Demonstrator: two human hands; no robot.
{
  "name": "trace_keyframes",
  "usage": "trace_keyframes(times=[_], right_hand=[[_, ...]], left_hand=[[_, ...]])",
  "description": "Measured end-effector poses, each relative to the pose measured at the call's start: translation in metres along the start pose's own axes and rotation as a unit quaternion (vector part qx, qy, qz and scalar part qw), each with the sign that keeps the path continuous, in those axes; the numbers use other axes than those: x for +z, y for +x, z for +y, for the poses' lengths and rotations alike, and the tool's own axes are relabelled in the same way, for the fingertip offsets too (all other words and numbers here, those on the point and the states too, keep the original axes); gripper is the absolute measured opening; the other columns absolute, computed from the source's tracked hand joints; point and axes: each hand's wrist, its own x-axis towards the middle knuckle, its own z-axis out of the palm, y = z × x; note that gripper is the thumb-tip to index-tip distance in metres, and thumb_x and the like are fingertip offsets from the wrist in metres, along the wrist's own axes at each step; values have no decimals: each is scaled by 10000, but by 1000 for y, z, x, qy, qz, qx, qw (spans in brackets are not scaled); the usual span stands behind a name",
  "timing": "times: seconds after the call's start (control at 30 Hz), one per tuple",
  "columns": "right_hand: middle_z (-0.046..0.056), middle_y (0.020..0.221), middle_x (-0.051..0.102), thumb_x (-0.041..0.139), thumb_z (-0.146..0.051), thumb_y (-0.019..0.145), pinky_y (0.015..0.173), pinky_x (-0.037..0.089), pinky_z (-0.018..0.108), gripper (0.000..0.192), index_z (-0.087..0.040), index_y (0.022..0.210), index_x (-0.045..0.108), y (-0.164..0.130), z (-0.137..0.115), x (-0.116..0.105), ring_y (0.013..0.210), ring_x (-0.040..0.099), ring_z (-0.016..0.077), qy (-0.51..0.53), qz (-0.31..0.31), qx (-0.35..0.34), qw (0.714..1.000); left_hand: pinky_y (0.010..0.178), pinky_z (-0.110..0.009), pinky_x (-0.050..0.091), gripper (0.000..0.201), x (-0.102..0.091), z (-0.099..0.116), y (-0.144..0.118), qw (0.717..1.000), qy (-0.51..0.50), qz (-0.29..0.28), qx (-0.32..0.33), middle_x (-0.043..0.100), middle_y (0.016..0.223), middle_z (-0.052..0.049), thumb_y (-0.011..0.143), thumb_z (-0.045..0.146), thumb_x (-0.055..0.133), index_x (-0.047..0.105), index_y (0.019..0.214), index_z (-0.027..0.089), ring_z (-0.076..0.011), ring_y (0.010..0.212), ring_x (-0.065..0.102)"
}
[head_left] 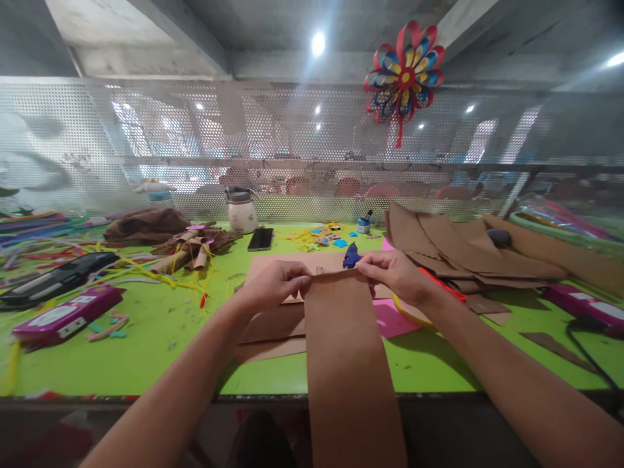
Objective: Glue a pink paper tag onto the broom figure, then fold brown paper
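Long brown paper strip [348, 351], plain, matte, top edge pinched

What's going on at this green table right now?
A person is working with brown paper at a green table. Both hands pinch the far edge of a long brown paper strip: the left hand at its left corner, the right hand at its right corner. The strip runs toward the person and hangs over the table's near edge. More brown sheets are piled to the right, a phone lies farther back, and a paper pinwheel hangs on the mesh screen.
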Motion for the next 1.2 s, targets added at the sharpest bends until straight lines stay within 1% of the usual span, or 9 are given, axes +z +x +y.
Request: trace_keyframes(times=[0.13, 0.23, 0.33, 0.47, 0.6, 0.73, 0.83, 1.0, 1.2], right_hand=[[39, 753, 642, 601, -418, 783, 606, 479, 264, 293, -157, 909, 644, -4, -10, 4, 650, 583, 124, 64, 15, -2, 998], [45, 892, 674, 722, -326, 670, 677, 491, 290, 397, -208, 1041, 645, -10, -19, 13, 786, 617, 170, 64, -43, 15, 997], [49, 881, 675, 736, -299, 653, 716, 490, 308, 327, -200, 961, 687, -16, -23, 21, 808, 621, 183, 69, -104, 21, 992], [28, 807, 632, 722, -286, 680, 718, 468, 278, 127, -182, 747, 694, -15, -20, 27, 763, 579, 141, 63, -101, -45, 992], [7, 752, 601, 685, -328, 730, 696, 438, 247, 173, -162, 762, 651, -10, -13, 29, 706, 542, 106, 74, -86, -32, 993], [9, 724, 593, 628, -390, 767, 598, 408, 225, 252, -144, 822, 640, -7, -7, 32, 632, 516, 96, 28, -122, 71, 989], [19, 752, 610, 591, -362, 784, 608, 398, 231, 238, -136, 764, 660, -6, -7, 34, 658, 518, 108, -83, -139, 78, 984], [5, 623, 588, 527, -291, 793, 549, 348, 234, 222, -137, 717, 667, 2, 4, 38, 591, 481, 119, -287, -116, 11, 951], [29, 662, 648, 546, -317, 790, 576, 384, 243, 222, -143, 779, 683, 11, 30, 37, 616, 547, 144, -334, -106, -18, 936]], left_hand=[[595, -221, 392, 236, 4, 4, -2, 990, -141, 9, 9, 551, 649, 16, 829, 357, 522, 587, 766, 139, -86, 601, 487], [584, -219, 390, 239, 16, 5, -2, 965, -262, -29, -7, 575, 662, 11, 812, 373, 570, 608, 804, 137, -78, 584, 490], [555, -221, 384, 231, 31, 6, -2, 927, -361, -91, -53, 579, 626, 15, 764, 367, 639, 624, 822, 144, -72, 531, 484], [643, -251, 430, 232, 45, 15, -4, 892, -423, -134, -91, 630, 731, -15, 716, 342, 689, 659, 837, 147, -99, 621, 539], [737, -294, 453, 242, 48, 20, -6, 910, -378, -146, -87, 672, 859, -61, 749, 359, 639, 684, 834, 137, -166, 762, 590], [719, -294, 460, 236, 35, 7, 1, 946, -308, -31, -96, 669, 898, -66, 733, 344, 639, 661, 851, 141, -172, 792, 593], [700, -283, 455, 345, 22, -3, 7, 964, -239, 53, -108, 659, 852, -73, 813, 439, 514, 618, 919, 128, -163, 788, 592], [645, -246, 411, 361, 27, 2, 2, 999, -21, 6, -29, 652, 797, -51, 823, 434, 465, 661, 858, 132, -152, 726, 559], [586, -235, 357, 274, 31, 9, -9, 997, 71, -14, -30, 650, 741, -27, 792, 300, 463, 686, 804, 142, -142, 677, 528]])
